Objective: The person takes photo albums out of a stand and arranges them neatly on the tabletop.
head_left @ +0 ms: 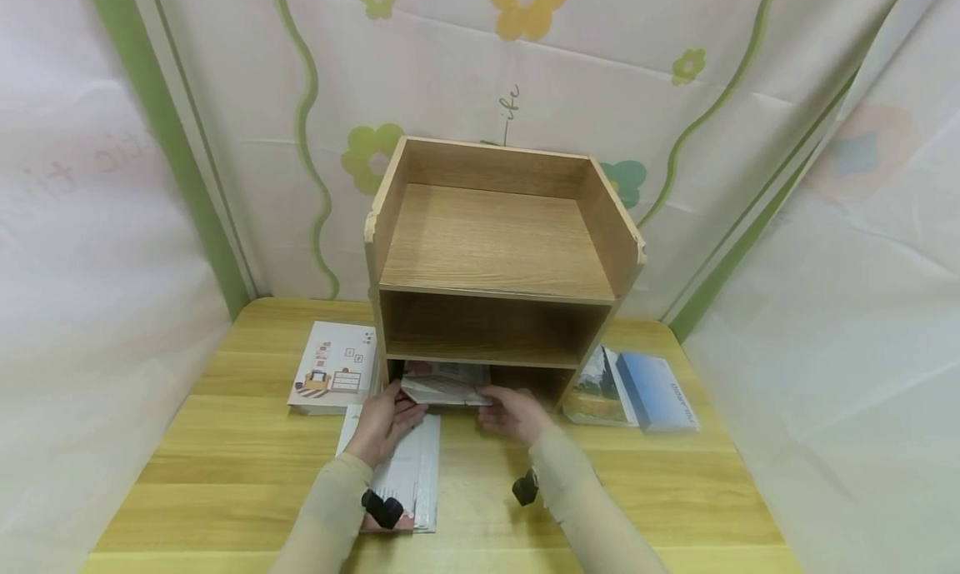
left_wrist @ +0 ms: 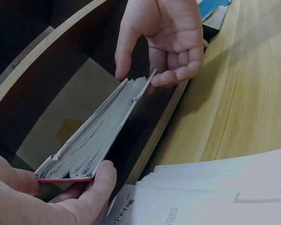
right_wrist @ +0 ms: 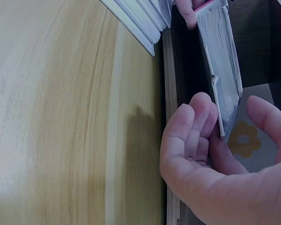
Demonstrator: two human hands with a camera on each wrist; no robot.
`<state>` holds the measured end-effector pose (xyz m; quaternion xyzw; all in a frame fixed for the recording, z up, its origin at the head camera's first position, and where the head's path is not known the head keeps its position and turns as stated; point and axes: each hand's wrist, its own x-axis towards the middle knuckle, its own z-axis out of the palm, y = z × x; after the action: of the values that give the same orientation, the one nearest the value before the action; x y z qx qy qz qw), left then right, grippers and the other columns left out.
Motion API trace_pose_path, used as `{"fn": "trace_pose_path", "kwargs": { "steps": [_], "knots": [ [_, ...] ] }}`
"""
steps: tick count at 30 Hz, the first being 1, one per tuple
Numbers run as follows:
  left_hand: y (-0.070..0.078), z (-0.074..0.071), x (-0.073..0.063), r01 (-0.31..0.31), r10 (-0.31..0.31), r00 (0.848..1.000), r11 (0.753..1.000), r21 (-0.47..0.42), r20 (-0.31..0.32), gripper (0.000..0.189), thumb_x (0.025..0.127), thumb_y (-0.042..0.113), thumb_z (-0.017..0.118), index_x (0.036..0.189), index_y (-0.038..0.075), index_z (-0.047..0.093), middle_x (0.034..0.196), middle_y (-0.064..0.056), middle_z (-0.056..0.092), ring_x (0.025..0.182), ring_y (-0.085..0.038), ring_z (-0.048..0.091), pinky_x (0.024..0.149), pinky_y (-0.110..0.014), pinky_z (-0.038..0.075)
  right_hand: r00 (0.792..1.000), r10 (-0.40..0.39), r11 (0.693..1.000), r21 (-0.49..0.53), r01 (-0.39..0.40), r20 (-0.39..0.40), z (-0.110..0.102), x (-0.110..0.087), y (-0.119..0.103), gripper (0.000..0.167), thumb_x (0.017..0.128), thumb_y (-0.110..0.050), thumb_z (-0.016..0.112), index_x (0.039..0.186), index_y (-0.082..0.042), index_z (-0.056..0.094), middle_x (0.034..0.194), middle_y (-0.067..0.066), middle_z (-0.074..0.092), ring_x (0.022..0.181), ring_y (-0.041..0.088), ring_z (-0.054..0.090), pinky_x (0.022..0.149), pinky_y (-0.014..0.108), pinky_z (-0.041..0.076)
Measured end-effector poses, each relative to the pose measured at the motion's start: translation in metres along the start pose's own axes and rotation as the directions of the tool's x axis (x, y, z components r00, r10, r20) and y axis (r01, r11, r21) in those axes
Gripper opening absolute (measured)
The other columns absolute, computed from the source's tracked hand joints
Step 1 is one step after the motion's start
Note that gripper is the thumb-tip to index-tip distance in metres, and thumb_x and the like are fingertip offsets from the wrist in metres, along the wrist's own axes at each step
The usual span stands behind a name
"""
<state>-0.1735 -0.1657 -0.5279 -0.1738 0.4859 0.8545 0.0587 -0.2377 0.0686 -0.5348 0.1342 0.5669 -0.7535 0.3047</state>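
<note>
A thick hardcover book [head_left: 444, 389] with a red spine is tilted at the opening of the bottom compartment of a small wooden shelf [head_left: 495, 237]. Its page edges [left_wrist: 96, 133] face outward between the two covers. My left hand [head_left: 384, 424] pinches the spine end, thumb on one cover and fingers on the other. At the opposite end, my right hand [head_left: 516, 416] has its curled fingers against one cover and its thumb near the other. Part of the book is hidden inside the compartment.
White books [head_left: 408, 466] lie in front of the shelf under my left forearm. More illustrated books [head_left: 335, 366] are stacked at its left. On the right lie a landscape-covered book [head_left: 600, 391] and a blue one [head_left: 658, 391]. A patterned curtain [head_left: 450, 74] hangs behind.
</note>
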Motion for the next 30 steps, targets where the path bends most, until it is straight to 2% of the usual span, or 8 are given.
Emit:
{"fn": "trace_pose_path", "kwargs": {
  "steps": [10,15,20,30],
  "knots": [
    [-0.0029,0.0016,0.0012,0.005,-0.005,1.000,1.000,0.006,0.011,0.052,0.110,0.023,0.026,0.146,-0.014,0.022,0.128,-0.034,0.041,0.118,-0.043,0.049,0.107,-0.053,0.039,0.999,0.003,0.999,0.035,-0.005,0.051,0.0026,0.0011,0.0041,0.035,0.093,-0.013,0.068,0.122,0.005,0.060,0.121,0.033,0.053,0.111,0.043,0.056,0.098,0.050,0.049],
    [-0.0036,0.0016,0.0012,-0.011,0.011,1.000,1.000,0.023,-0.010,0.052,0.110,0.024,0.027,0.145,-0.013,0.025,0.125,-0.031,0.045,0.115,-0.040,0.052,0.107,-0.053,0.039,0.998,0.000,1.000,0.029,-0.002,0.065,0.0057,0.0004,0.0048,0.041,0.095,-0.013,0.067,0.128,0.007,0.054,0.127,0.038,0.049,0.118,0.049,0.052,0.095,0.052,0.051],
    [-0.0045,0.0006,0.0012,-0.027,0.028,1.000,0.999,0.043,-0.012,0.052,0.110,0.025,0.025,0.146,-0.014,0.024,0.126,-0.032,0.043,0.116,-0.041,0.051,0.106,-0.052,0.040,0.997,-0.002,1.000,0.021,0.000,0.071,0.0077,0.0021,0.0059,0.045,0.095,-0.013,0.066,0.131,0.008,0.050,0.131,0.040,0.046,0.121,0.050,0.049,0.095,0.052,0.051],
    [-0.0087,-0.0009,0.0067,-0.064,0.069,0.997,0.990,0.125,-0.038,0.059,0.110,0.035,0.028,0.140,-0.016,0.032,0.119,-0.033,0.052,0.109,-0.037,0.059,0.097,-0.045,0.050,0.997,-0.013,0.999,0.037,0.010,0.076,0.0088,0.0057,0.0072,0.048,0.096,-0.012,0.065,0.135,0.009,0.047,0.128,0.040,0.047,0.119,0.050,0.050,0.098,0.053,0.048]
  ]
}}
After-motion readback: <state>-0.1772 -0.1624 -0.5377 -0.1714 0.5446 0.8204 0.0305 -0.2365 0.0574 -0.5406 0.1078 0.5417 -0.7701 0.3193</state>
